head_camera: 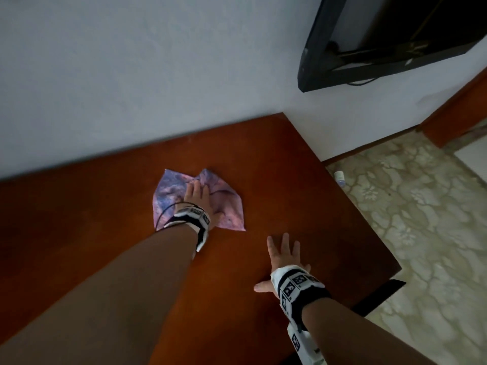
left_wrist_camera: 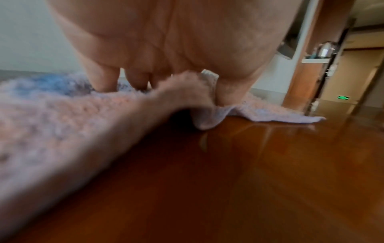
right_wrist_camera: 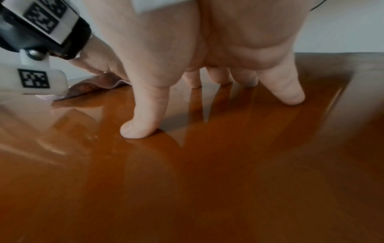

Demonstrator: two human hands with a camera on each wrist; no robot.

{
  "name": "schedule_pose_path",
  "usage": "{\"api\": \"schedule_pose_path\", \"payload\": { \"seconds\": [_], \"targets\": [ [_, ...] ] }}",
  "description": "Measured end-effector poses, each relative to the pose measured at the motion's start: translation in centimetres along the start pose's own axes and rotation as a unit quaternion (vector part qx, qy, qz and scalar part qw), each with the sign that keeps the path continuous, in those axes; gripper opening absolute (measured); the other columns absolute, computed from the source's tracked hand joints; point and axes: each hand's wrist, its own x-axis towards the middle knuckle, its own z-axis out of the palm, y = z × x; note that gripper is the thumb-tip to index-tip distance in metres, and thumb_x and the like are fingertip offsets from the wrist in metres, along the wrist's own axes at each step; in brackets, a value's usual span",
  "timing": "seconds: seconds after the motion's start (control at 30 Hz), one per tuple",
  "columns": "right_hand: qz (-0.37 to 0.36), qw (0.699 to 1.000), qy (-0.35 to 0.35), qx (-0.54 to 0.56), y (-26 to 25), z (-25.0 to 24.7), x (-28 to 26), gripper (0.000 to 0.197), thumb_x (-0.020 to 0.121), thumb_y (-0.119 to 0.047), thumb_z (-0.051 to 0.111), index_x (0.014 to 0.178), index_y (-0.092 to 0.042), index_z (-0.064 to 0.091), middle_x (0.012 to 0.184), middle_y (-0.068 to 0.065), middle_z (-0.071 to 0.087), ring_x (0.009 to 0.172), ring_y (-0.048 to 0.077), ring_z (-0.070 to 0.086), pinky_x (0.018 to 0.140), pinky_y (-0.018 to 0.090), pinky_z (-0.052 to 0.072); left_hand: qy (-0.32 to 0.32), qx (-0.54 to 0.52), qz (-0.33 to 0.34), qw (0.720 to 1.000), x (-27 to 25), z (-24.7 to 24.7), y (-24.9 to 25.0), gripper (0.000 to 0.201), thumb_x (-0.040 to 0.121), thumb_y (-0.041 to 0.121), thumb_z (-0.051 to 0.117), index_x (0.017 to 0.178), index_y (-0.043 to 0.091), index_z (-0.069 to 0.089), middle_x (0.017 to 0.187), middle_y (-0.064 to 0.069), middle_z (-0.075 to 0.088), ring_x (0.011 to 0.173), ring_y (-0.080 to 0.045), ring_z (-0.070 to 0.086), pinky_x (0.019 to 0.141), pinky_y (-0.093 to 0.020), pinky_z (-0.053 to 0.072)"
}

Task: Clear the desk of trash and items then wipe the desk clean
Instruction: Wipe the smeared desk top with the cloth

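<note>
Nearest the head camera, at 7 o'clock, the left forearm runs up to the left hand (head_camera: 199,200), which lies palm-down on the cloth (head_camera: 228,206) near the middle of the desk (head_camera: 79,219). Its grip is flat rather than closed: the fingers press straight onto the fabric, and the left wrist view shows a fold of cloth bunched up against the thumb, so nothing is pinched. The cloth, mottled pink and purple, is spread in a rough fan just short of the wall at 12 o'clock.

Further right, at 5 o'clock, the right hand (head_camera: 283,262) is splayed on bare wood, fingers (right_wrist_camera: 143,115) straight and holding nothing; it seems to brace the body.

The desk shows no other items, so the clearing looks done and wiping is the step in hand. To do it well, keep the palm weight even, smooth out the raised fold so the whole cloth touches, and work in overlapping strokes from the wall edge toward the near edge. The right hand's patch will need a pass too.

On the floor at 3 o'clock lies a small white bottle (head_camera: 340,177).
</note>
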Motion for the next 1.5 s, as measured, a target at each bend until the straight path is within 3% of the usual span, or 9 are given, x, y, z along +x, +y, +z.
{"api": "schedule_pose_path", "payload": {
  "seconds": [0.1,0.23,0.33,0.47,0.63,0.77,1.1,1.23,1.5],
  "targets": [
    [0.001,1.0,-0.003,-0.005,0.0,0.0,-0.2,0.123,0.073,-0.05,0.077,0.149,-0.037,-0.018,0.154,0.001,-0.034,0.145,0.032,-0.022,0.112,0.065,0.015,0.031,-0.021,-0.042,0.998,-1.4,-0.4,-5.5,0.096,0.087,0.066,0.042,0.152,0.006,0.003,0.159,-0.018,-0.002,0.146,-0.033,-0.001,0.118,-0.049,0.005],
    [0.0,1.0,-0.005,-0.012,-0.3,-0.1,-0.3,0.123,0.073,-0.05,0.077,0.149,-0.035,-0.02,0.154,0.003,-0.034,0.145,0.033,-0.021,0.112,0.066,0.015,0.037,-0.002,-0.169,0.985,-4.9,0.2,-18.7,0.079,0.087,0.056,0.053,0.145,0.006,0.033,0.145,-0.028,0.027,0.133,-0.043,0.027,0.107,-0.05,0.02],
    [0.002,1.0,-0.004,-0.019,-0.5,0.1,0.0,0.123,0.074,-0.05,0.076,0.149,-0.034,-0.02,0.154,0.004,-0.033,0.145,0.034,-0.021,0.112,0.066,0.016,0.011,-0.048,-0.249,0.967,-5.6,0.9,-21.8,0.08,0.083,0.051,0.06,0.126,-0.014,0.043,0.129,-0.038,0.041,0.123,-0.051,0.035,0.103,-0.052,0.025],
    [0.018,0.999,-0.012,-0.03,-0.8,-0.2,0.2,0.127,0.072,-0.05,0.078,0.148,-0.033,-0.023,0.154,0.006,-0.035,0.144,0.036,-0.022,0.11,0.068,0.018,0.03,-0.068,-0.268,0.961,-5.8,-0.5,-16.0,0.087,0.084,0.058,0.054,0.135,-0.009,0.033,0.139,-0.033,0.032,0.129,-0.045,0.027,0.107,-0.05,0.024],
    [0.026,0.999,-0.004,-0.026,-1.2,-0.6,0.2,0.132,0.068,-0.048,0.081,0.148,-0.033,-0.023,0.154,0.007,-0.034,0.143,0.038,-0.022,0.108,0.069,0.022,-0.016,-0.01,-0.054,0.998,-5.5,0.8,-1.5,0.079,0.084,0.06,0.019,0.148,0.013,0.022,0.151,-0.019,0.02,0.139,-0.045,0.01,0.11,-0.061,0.013],
    [0.028,0.999,0.007,-0.029,-0.9,-0.5,0.3,0.133,0.065,-0.055,0.081,0.149,-0.032,-0.019,0.156,0.009,-0.029,0.144,0.039,-0.018,0.107,0.068,0.025,-0.093,0.026,0.05,0.994,-9.1,2.1,7.6,0.087,0.092,0.038,0.046,0.151,0.014,-0.013,0.157,-0.011,-0.021,0.145,-0.032,-0.017,0.114,-0.06,0.007],
    [0.086,0.995,0.036,0.024,0.9,1.1,1.1,0.148,0.055,-0.066,0.08,0.146,-0.024,-0.028,0.152,0.012,-0.036,0.142,0.04,-0.024,0.114,0.063,0.011,-0.104,0.045,0.127,0.985,-3.0,-0.8,14.6,0.099,0.087,0.054,0.053,0.15,0.019,-0.015,0.156,-0.008,-0.024,0.144,-0.029,-0.02,0.115,-0.058,0.005],
    [0.083,0.996,0.028,0.03,0.5,0.7,0.7,0.149,0.055,-0.065,0.081,0.147,-0.022,-0.028,0.151,0.014,-0.036,0.141,0.042,-0.024,0.113,0.064,0.011,-0.103,0.01,0.08,0.991,-2.9,-1.8,13.4,0.097,0.087,0.055,0.051,0.151,0.022,-0.013,0.157,-0.006,-0.023,0.145,-0.025,-0.018,0.116,-0.055,0.006],
    [0.08,0.996,-0.018,0.022,0.5,-0.1,1.6,0.152,0.055,-0.064,0.081,0.142,-0.019,-0.035,0.146,0.018,-0.043,0.139,0.046,-0.026,0.111,0.069,0.011,0.003,-0.031,-0.118,0.993,4.5,-5.4,-2.0,0.098,0.088,0.064,0.044,0.151,0.003,-0.001,0.157,-0.023,-0.004,0.146,-0.037,-0.003,0.118,-0.043,0.002]
  ]
}}
